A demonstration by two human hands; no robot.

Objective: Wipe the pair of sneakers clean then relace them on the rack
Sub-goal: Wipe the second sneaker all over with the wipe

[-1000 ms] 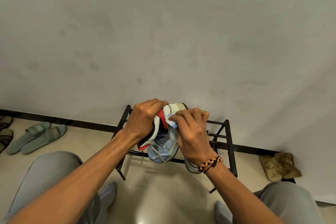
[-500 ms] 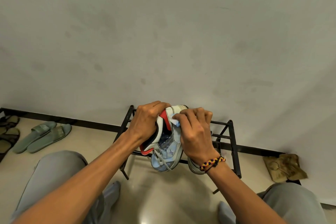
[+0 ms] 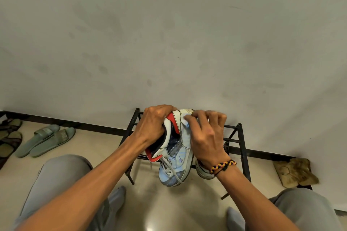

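I hold a white and pale blue sneaker (image 3: 178, 159) with red trim in the air, toe pointing down toward me, in front of the black metal rack (image 3: 242, 148). My left hand (image 3: 152, 127) grips its collar, fingers inside the opening. My right hand (image 3: 205, 137) presses a small pale blue wipe (image 3: 185, 122) against the heel side of the shoe. A loose lace (image 3: 175, 174) dangles near the toe. The second sneaker (image 3: 201, 171) rests on the rack, mostly hidden behind my right wrist.
A grey wall rises right behind the rack. A pair of green slides (image 3: 47, 139) and dark sandals (image 3: 8, 137) lie on the floor at left. A crumpled tan cloth (image 3: 294, 172) lies at right. My knees (image 3: 62, 180) frame the tiled floor below.
My right hand has slid the wipe up toward the heel of the held sneaker. The left hand keeps its grip on the collar.
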